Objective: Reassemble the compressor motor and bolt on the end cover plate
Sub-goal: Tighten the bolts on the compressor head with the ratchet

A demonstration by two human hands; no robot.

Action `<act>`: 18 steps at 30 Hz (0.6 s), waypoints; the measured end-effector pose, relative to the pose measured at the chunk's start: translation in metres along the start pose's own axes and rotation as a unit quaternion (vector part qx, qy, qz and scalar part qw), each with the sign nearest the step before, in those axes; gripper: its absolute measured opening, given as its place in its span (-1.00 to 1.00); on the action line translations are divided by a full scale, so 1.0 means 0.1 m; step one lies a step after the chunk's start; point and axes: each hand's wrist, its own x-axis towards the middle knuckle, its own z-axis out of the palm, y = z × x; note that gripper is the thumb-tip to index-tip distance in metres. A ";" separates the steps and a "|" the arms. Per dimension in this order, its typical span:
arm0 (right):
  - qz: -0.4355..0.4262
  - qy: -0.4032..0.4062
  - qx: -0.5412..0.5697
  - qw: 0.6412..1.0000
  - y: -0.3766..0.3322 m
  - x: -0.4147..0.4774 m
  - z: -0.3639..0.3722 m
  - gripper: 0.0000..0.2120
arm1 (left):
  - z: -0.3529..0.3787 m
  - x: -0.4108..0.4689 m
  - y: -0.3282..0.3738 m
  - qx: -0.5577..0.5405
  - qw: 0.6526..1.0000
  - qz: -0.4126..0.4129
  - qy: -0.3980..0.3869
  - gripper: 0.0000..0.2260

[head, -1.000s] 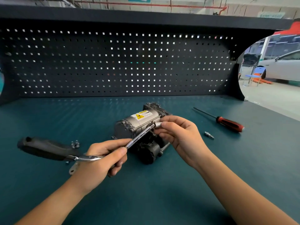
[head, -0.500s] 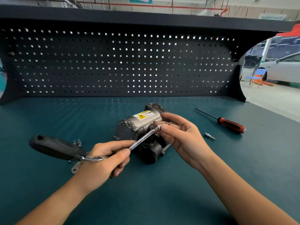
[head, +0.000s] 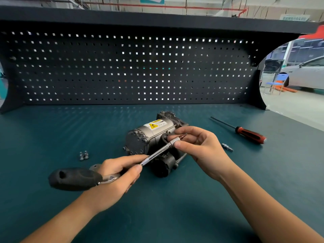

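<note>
Grey cylindrical compressor motor with a yellow warning label (head: 154, 137) lying on its side near the middle of the teal worktop (head: 52, 130), dark round end cap turned toward the left front. Black finned housing at its far end.

Left hand (head: 115, 174) just in front of the motor, fingers clenched round the knurled shaft of a black-handled chrome driver tool (head: 156, 154). Thick black grip jutting out to the left of the fist; whether touching the worktop, cannot tell.

Right hand (head: 198, 146) over the motor's near side, thumb and fingers pinching the tool's silver tip, with a small dark bit (head: 183, 135) poking out between them.

Two short silver bolts (head: 83, 155) standing together on the worktop, left of the motor and apart from it.

Pale metal plate with a hole (head: 94, 167) lying under the left hand, mostly hidden.

Red-and-black-handled screwdriver (head: 249, 134) lying toward the right edge, blade pointing to the back. Small silver fitting (head: 227, 147) just in front of it, between handle and right wrist.

Black perforated back panel (head: 131, 67) along the rear edge.
</note>
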 end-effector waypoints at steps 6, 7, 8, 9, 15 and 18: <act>-0.004 0.005 0.053 0.999 -0.03 -0.02 0.02 -0.76 | 0.04 -0.04 0.05 -0.016 0.999 0.020 0.018 -0.74; -0.002 0.001 0.063 0.998 -0.04 -0.03 0.03 -0.80 | 0.05 -0.04 0.08 -0.055 0.998 0.011 0.013 -0.70; 0.001 -0.003 0.068 0.998 -0.05 -0.03 0.04 -0.82 | 0.06 -0.03 0.10 -0.090 0.996 -0.005 0.007 -0.69; 0.004 -0.008 0.071 0.997 -0.05 -0.04 0.05 -0.82 | 0.06 -0.03 0.13 -0.117 0.993 -0.023 0.002 -0.70; -0.004 -0.031 0.083 0.996 -0.05 -0.06 0.09 -0.83 | 0.04 -0.01 0.18 -0.228 0.966 -0.115 -0.032 -0.75; -0.010 -0.059 0.074 0.995 -0.06 -0.06 0.06 -0.76 | 0.03 -0.02 0.18 -0.279 0.945 -0.156 -0.066 -0.75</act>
